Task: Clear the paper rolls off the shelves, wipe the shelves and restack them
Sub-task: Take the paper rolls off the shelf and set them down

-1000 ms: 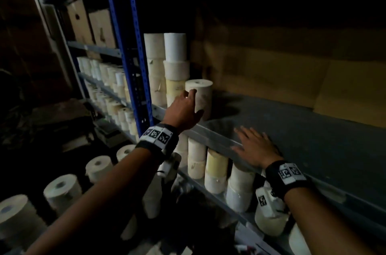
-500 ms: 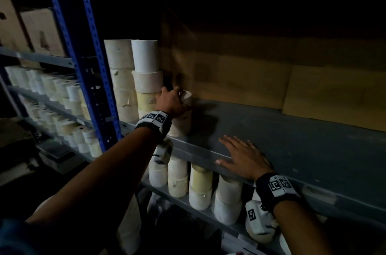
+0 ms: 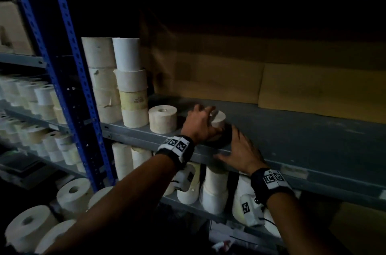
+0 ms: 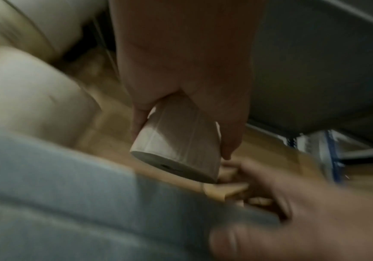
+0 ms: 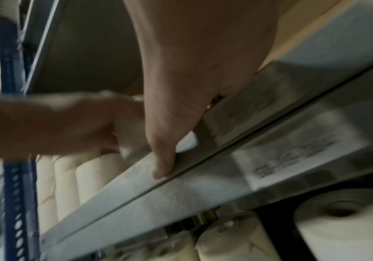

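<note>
1. Since half a second ago the left hand (image 3: 199, 124) has carried a small off-white paper roll (image 3: 218, 120) rightward, away from the stacked cream rolls (image 3: 117, 79), leaving one squat cream roll (image 3: 163, 119) standing alone.
2. Nearest, the right hand (image 3: 240, 151) lies flat with fingers spread on the front lip of the grey metal shelf (image 3: 302, 142), holding nothing.
3. Just beyond, the left hand's fingers curl round the small roll, tilted just above the shelf.
4. Risk: the grip looks one-handed and off-centre, so the roll may slip and tumble off the lip.
5. Farther back, a hasty placement could nudge the tall stack over.
</note>
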